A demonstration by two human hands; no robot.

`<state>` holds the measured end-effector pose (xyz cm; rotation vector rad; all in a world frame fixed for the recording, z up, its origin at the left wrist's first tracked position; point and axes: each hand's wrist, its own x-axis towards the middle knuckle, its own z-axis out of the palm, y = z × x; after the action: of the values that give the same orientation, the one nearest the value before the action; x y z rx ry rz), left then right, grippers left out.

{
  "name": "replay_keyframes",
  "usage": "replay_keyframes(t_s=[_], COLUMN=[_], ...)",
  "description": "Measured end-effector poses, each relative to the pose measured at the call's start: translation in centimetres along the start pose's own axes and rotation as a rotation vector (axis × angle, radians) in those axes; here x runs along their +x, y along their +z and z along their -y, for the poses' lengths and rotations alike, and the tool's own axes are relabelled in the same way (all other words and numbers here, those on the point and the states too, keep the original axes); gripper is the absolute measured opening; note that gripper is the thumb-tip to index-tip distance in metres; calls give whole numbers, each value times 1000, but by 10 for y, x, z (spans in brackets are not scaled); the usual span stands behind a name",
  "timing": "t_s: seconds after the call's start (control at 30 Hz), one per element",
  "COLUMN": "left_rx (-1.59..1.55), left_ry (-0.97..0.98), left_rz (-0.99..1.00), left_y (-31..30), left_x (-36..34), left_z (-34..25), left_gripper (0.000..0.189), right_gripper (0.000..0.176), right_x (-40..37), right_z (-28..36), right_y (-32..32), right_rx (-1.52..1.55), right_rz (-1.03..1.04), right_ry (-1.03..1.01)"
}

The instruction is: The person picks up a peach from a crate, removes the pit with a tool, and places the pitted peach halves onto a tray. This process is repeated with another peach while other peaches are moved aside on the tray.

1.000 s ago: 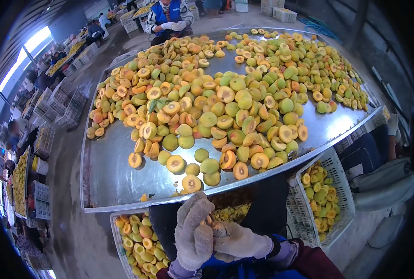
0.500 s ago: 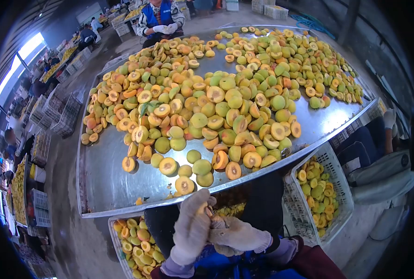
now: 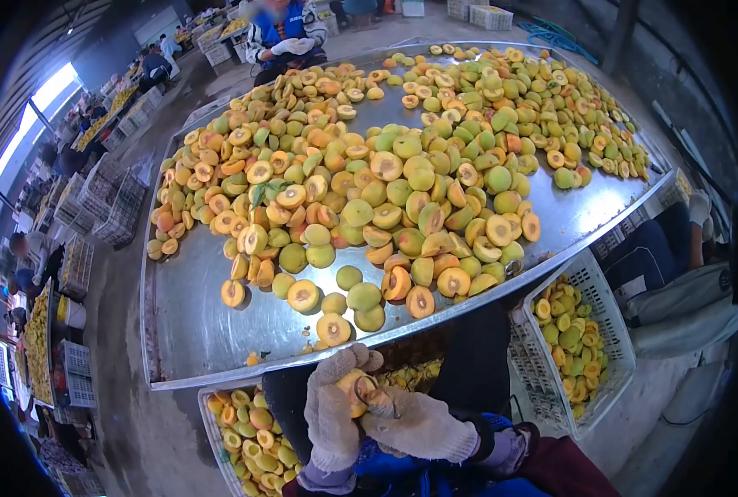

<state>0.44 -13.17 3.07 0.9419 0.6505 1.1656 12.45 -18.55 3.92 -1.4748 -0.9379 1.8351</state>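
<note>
In the head view, a yellow-orange peach half rests in my left hand, which wears a knitted glove with its fingers curled around the fruit. My right hand, also gloved, is closed on a small curved metal tool pressed against the fruit; the glove hides most of the tool. Both hands are above my lap, just below the near edge of a metal table. A heap of halved peaches, cut faces and stones showing on many, covers much of the table.
One white crate with peach pieces stands to the right, another crate to the lower left. A person in a blue vest stands across the table. A co-worker's legs are at the right. Stacked crates line the left.
My left hand has opened out a little, so the peach half shows between my hands. The view has shifted slightly. The person opposite has moved their hands.
</note>
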Motion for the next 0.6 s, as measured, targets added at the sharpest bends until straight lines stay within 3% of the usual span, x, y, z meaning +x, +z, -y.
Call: replay_keyframes(t_s=[0.17, 0.23, 0.3, 0.37, 0.4, 0.47, 0.5, 0.57, 0.6], left_rx=[208, 303, 398, 691, 691, 1038, 1038, 879, 880], left_ry=[10, 21, 37, 459, 460, 305, 304, -43, -39], left_rz=[133, 159, 186, 233, 234, 299, 300, 274, 277], left_y=[-4, -9, -8, -3, -2, 3, 6, 10, 10], left_x=[2, 6, 12, 18, 20, 23, 26, 30, 31], left_z=[-12, -15, -12, -9, -14, -31, -35, -40, -38], left_gripper=[50, 46, 43, 36, 36, 31, 31, 31, 31], right_gripper=[30, 28, 27, 27, 27, 28, 28, 29, 29], right_x=[-10, -12, -13, -11, -10, -7, -6, -4, -3], right_z=[13, 24, 25, 21, 17, 10, 7, 2, 0], right_y=[-7, -18, -23, -27, -28, -28, -27, -30, -34], right_rx=[163, 191, 180, 166, 194, 221, 255, 286, 342], right_rz=[120, 297, 304, 320, 331, 344, 335, 326, 399], right_ry=[-34, 37, 80, 125, 113, 103, 98, 90, 52])
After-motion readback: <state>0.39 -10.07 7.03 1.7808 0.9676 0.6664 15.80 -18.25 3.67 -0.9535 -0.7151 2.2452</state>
